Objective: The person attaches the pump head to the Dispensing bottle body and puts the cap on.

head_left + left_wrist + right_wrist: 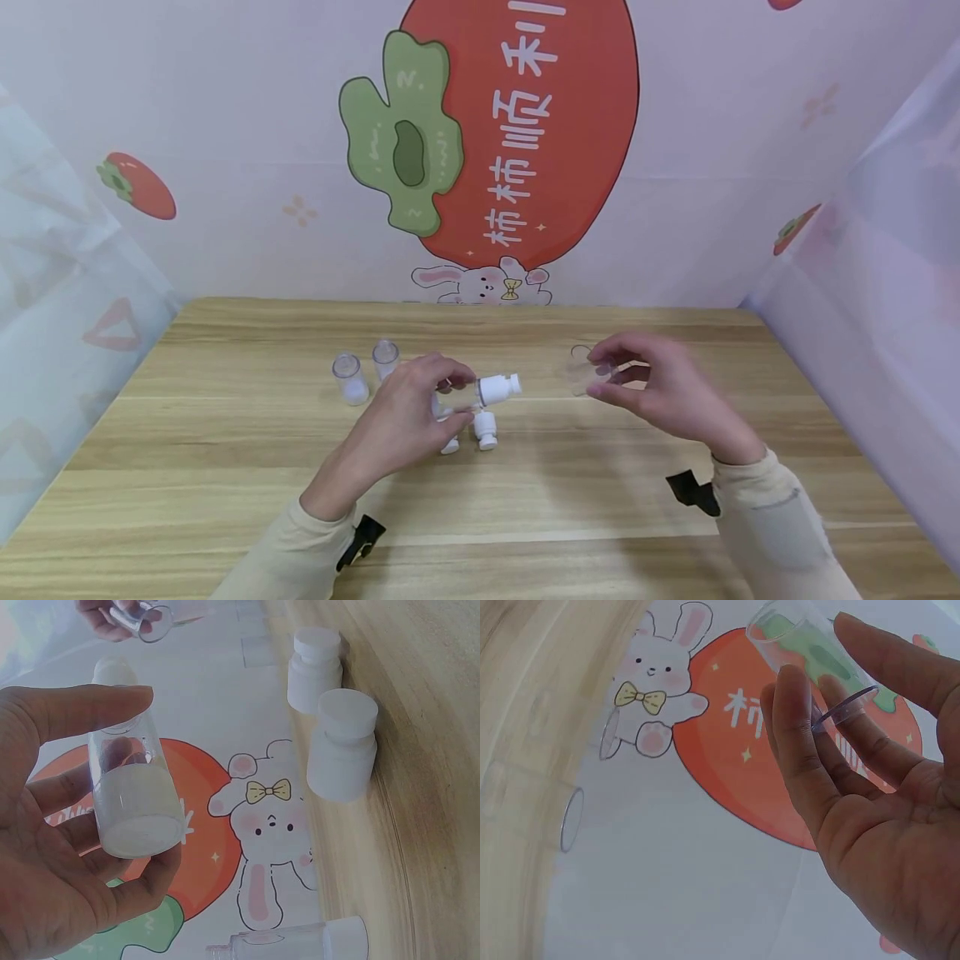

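In the head view my left hand (408, 408) grips a clear bottle (139, 799) on its side, its white top (497, 389) pointing right. White fills the bottle's lower part. At the right my right hand (663, 387) pinches a clear plastic cup (817, 664) between thumb and fingers, apart from the bottle. The cup's open, rimmed end shows in the left wrist view. Two small white bottles (486, 430) stand on the table below the left hand, one partly hidden by it. Both appear with lids in the left wrist view.
Two clear containers with white bottoms (350, 380) stand on the wooden table (540, 517), left of the left hand. The right wrist view has two clear cups (532, 806) on the table. A printed sheet (712, 167) hangs behind; more sheeting flanks both sides.
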### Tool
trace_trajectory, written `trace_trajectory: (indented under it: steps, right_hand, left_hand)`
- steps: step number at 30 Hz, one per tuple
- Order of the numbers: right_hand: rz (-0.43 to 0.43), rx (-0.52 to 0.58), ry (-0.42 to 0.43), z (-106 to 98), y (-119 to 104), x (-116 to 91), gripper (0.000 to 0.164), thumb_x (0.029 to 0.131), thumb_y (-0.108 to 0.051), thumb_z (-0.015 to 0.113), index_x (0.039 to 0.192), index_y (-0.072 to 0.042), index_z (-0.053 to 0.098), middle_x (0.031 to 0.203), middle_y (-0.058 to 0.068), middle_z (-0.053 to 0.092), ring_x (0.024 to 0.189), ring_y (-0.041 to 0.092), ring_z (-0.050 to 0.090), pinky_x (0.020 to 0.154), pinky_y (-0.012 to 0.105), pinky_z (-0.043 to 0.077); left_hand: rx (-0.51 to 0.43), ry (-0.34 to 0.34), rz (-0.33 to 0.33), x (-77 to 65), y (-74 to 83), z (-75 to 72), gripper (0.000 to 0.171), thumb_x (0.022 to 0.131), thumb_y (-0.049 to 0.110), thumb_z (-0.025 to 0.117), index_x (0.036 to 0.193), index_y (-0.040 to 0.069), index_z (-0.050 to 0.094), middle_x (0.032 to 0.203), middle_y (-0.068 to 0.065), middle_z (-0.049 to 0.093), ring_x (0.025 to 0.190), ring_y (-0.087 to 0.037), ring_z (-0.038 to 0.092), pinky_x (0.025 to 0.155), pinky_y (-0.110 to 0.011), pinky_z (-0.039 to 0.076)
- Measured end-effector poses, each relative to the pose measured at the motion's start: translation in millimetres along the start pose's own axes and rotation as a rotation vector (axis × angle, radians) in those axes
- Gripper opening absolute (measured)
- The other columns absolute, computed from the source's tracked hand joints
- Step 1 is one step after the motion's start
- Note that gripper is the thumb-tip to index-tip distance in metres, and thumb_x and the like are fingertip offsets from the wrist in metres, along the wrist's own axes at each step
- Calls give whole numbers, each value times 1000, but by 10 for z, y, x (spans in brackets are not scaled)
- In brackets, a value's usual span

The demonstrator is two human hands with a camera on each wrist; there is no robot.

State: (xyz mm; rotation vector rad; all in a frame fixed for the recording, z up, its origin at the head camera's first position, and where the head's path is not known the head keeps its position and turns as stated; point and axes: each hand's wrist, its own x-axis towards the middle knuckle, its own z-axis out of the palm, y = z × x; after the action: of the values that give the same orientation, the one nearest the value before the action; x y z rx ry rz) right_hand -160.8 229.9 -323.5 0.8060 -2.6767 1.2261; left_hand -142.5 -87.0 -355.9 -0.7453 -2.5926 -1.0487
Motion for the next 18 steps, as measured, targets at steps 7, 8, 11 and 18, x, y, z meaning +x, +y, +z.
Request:
trace_trajectory:
  steps: [7, 8, 11, 18]
  right_hand:
    - [-17, 43, 1, 84, -4, 18, 31, 80, -4, 86, 108, -7, 71, 106, 3, 70, 91, 21, 67, 79, 28, 58]
    - [-17, 50, -5, 96, -4, 20, 31, 81, -3, 85, 108, -7, 70, 107, 2, 70, 91, 21, 67, 79, 28, 58]
    - [-14, 63, -18, 127, -7, 26, 31, 81, -4, 85, 109, -7, 70, 108, 3, 70, 91, 18, 67, 79, 29, 58]
    - [-21, 104, -17, 182, -12, 36, 31, 82, -4, 85, 109, -5, 70, 107, 4, 69, 93, 18, 67, 79, 30, 59]
  left_hand:
    - [1, 1, 0, -3, -6, 3, 34, 73, 6, 90, 103, 9, 75, 98, 2, 70, 85, -14, 62, 76, -34, 52]
    - [1, 1, 1, -3, -7, 3, 34, 73, 6, 90, 103, 9, 75, 98, 2, 70, 85, -14, 62, 76, -34, 52]
    - [0, -3, 1, -2, -7, 5, 34, 73, 6, 90, 104, 8, 75, 98, 2, 70, 85, -14, 62, 77, -33, 52]
    - [-3, -4, 3, -6, -13, 6, 35, 73, 6, 90, 104, 8, 75, 98, -1, 71, 86, -15, 63, 77, -34, 53]
